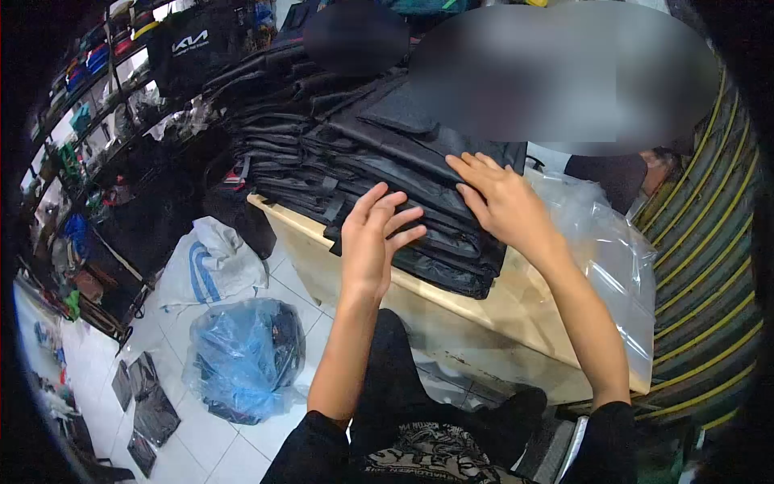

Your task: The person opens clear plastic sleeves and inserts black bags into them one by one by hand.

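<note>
Folded black fabric pieces [435, 211] lie in a tall stack on a pale wooden table [516, 310]. My right hand [504, 198] rests on top of the stack near its right side, fingers spread, holding nothing. In front of the stack's near side my left hand [375, 242] is raised with its fingers apart and nothing in it. More folded black pieces [278, 145] are piled to the left. Clear plastic sheets [609, 258] lie at the table's right end.
A blue plastic bag [246, 359], a white sack [211, 262] and flat black pieces [149, 403] are on the tiled floor. Loaded shelves [105, 121] stand at left. Yellow-striped coils [709, 266] are at right. A person's arm [655, 171] shows beyond the table.
</note>
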Action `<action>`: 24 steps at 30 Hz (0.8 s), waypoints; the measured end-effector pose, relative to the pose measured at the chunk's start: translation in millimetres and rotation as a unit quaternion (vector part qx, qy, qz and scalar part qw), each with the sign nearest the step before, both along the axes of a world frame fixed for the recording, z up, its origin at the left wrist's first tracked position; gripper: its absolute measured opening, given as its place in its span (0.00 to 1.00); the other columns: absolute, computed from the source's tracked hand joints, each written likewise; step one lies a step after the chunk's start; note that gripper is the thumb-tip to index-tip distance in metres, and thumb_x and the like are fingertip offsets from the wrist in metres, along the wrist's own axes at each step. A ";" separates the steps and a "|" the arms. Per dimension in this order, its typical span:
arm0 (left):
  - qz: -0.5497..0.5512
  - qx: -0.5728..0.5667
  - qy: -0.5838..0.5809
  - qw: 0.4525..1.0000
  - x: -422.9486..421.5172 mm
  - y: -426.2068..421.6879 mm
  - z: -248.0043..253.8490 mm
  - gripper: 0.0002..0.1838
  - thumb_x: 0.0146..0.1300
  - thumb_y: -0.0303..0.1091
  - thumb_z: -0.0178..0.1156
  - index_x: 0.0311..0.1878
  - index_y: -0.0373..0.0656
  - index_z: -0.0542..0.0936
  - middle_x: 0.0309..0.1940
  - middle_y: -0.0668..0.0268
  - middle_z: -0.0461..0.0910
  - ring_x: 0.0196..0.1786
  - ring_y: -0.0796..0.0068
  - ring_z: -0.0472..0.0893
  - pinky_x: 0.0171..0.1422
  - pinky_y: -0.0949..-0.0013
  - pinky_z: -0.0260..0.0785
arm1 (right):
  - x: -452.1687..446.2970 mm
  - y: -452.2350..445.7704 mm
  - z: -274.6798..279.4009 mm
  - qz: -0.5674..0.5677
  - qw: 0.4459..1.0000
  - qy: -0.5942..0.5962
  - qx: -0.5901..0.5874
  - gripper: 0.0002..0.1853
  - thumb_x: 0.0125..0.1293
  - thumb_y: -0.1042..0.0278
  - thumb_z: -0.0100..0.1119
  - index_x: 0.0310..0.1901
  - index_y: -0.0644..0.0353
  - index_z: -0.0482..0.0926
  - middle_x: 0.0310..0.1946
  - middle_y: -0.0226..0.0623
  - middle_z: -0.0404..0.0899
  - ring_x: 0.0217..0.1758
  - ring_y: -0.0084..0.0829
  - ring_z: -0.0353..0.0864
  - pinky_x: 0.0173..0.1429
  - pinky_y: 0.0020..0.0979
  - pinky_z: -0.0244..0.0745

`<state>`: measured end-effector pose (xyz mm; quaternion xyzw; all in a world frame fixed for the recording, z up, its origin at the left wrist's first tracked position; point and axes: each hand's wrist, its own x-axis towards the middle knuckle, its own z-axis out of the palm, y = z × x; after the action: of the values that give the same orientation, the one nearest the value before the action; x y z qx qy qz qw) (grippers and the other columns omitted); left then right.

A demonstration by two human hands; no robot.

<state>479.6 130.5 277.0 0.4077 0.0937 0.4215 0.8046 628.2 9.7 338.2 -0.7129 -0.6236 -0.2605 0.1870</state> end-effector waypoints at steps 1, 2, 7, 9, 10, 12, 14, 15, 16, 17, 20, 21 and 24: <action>-0.005 -0.008 -0.010 1.000 1.4 1.0 5.9 0.26 0.66 0.31 0.52 0.63 0.27 0.60 0.50 0.50 0.72 0.50 0.52 0.79 0.48 0.56 0.79 | -1.6 -2.4 0.9 0.000 1.000 0.002 -0.003 0.20 0.66 0.65 0.52 0.59 0.57 0.71 0.56 0.46 0.74 0.62 0.43 0.70 0.58 0.49 0.71; 0.012 -0.005 -0.022 1.000 2.7 0.2 9.9 0.26 0.66 0.30 0.52 0.62 0.25 0.59 0.48 0.50 0.70 0.50 0.51 0.78 0.49 0.55 0.78 | -0.2 -3.6 -2.3 -0.002 1.000 0.021 -0.006 0.22 0.65 0.61 0.54 0.60 0.56 0.71 0.58 0.48 0.72 0.64 0.44 0.68 0.60 0.52 0.68; 0.017 -0.004 -0.024 1.000 8.8 4.3 17.5 0.21 0.64 0.31 0.54 0.56 0.29 0.64 0.42 0.56 0.71 0.46 0.58 0.78 0.48 0.56 0.78 | -12.4 -10.2 -1.9 -0.018 0.999 -0.008 -0.051 0.30 0.60 0.56 0.61 0.62 0.56 0.69 0.61 0.50 0.68 0.66 0.48 0.66 0.64 0.54 0.64; 0.008 0.012 -0.028 1.000 14.5 14.5 15.2 0.18 0.64 0.32 0.56 0.52 0.31 0.65 0.40 0.58 0.72 0.44 0.62 0.78 0.46 0.58 0.77 | -13.5 -9.9 -4.2 -0.022 0.998 -0.015 -0.059 0.30 0.60 0.56 0.61 0.63 0.57 0.68 0.62 0.49 0.68 0.66 0.47 0.66 0.64 0.55 0.64; 0.004 -0.026 -0.031 0.999 16.8 18.9 19.4 0.18 0.63 0.34 0.59 0.49 0.33 0.66 0.38 0.60 0.72 0.42 0.65 0.78 0.44 0.61 0.76 | -15.0 -10.6 -3.6 -0.012 0.999 -0.001 -0.047 0.28 0.60 0.58 0.60 0.62 0.55 0.70 0.60 0.47 0.70 0.65 0.47 0.67 0.64 0.55 0.65; 0.025 -0.036 -0.007 0.999 17.7 21.8 30.7 0.21 0.63 0.36 0.61 0.50 0.32 0.66 0.38 0.59 0.72 0.42 0.65 0.78 0.43 0.62 0.75 | -17.1 -12.3 -3.7 -0.009 1.000 -0.002 -0.027 0.26 0.60 0.61 0.60 0.61 0.53 0.71 0.59 0.46 0.72 0.64 0.46 0.68 0.63 0.55 0.65; 0.080 -0.046 0.011 0.996 21.7 20.2 39.6 0.24 0.61 0.36 0.63 0.51 0.31 0.65 0.40 0.57 0.74 0.42 0.65 0.79 0.43 0.63 0.74 | -21.3 -15.5 -3.4 0.003 1.000 0.010 0.001 0.22 0.60 0.65 0.59 0.58 0.51 0.75 0.55 0.43 0.76 0.62 0.44 0.71 0.62 0.56 0.66; 0.080 -0.035 0.016 0.996 23.2 28.2 38.3 0.28 0.60 0.36 0.64 0.55 0.30 0.62 0.45 0.54 0.74 0.43 0.66 0.79 0.44 0.62 0.74 | -23.9 -16.5 -3.9 0.006 1.000 0.008 0.010 0.22 0.60 0.65 0.59 0.58 0.51 0.75 0.55 0.43 0.76 0.62 0.44 0.71 0.61 0.56 0.66; 0.081 -0.047 -0.009 0.996 25.9 33.2 37.9 0.38 0.59 0.35 0.66 0.61 0.26 0.53 0.52 0.50 0.69 0.51 0.63 0.74 0.53 0.60 0.70 | -27.6 -18.6 -5.7 0.009 1.000 0.006 0.018 0.21 0.60 0.66 0.58 0.57 0.51 0.75 0.55 0.43 0.76 0.62 0.44 0.71 0.61 0.57 0.66; 0.081 -0.059 -0.035 0.994 28.8 36.0 38.4 0.49 0.57 0.34 0.68 0.66 0.22 0.43 0.58 0.45 0.64 0.58 0.59 0.70 0.62 0.58 0.65 | -31.6 -20.6 -8.1 0.012 1.000 0.004 0.027 0.21 0.60 0.66 0.58 0.57 0.51 0.76 0.55 0.42 0.76 0.62 0.44 0.71 0.61 0.57 0.66; 0.207 -0.053 -0.108 0.971 37.9 25.2 47.3 0.47 0.55 0.27 0.68 0.66 0.23 0.44 0.60 0.47 0.63 0.62 0.59 0.67 0.70 0.59 0.55 | -51.1 -32.5 -12.7 0.022 0.999 0.000 0.028 0.20 0.61 0.66 0.59 0.56 0.53 0.76 0.55 0.43 0.76 0.62 0.44 0.71 0.62 0.58 0.63; 0.254 -0.067 -0.087 0.961 39.4 27.7 47.8 0.46 0.53 0.21 0.66 0.67 0.27 0.46 0.61 0.48 0.62 0.63 0.60 0.66 0.70 0.61 0.56 | -56.7 -36.7 -13.2 0.029 0.999 -0.012 0.030 0.20 0.61 0.65 0.59 0.56 0.54 0.76 0.55 0.44 0.76 0.62 0.44 0.71 0.63 0.57 0.62; 0.288 0.008 -0.101 0.952 29.2 24.2 38.7 0.38 0.51 0.19 0.66 0.61 0.31 0.55 0.57 0.49 0.67 0.57 0.58 0.72 0.62 0.59 0.67 | -61.0 -48.4 -2.6 0.068 0.997 -0.001 0.025 0.24 0.57 0.57 0.65 0.54 0.59 0.77 0.55 0.44 0.75 0.62 0.43 0.71 0.66 0.53 0.61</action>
<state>508.8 154.7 315.8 0.3245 0.1220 0.6752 0.6510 567.1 -38.7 335.6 -0.6634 -0.6643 -0.2637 0.2214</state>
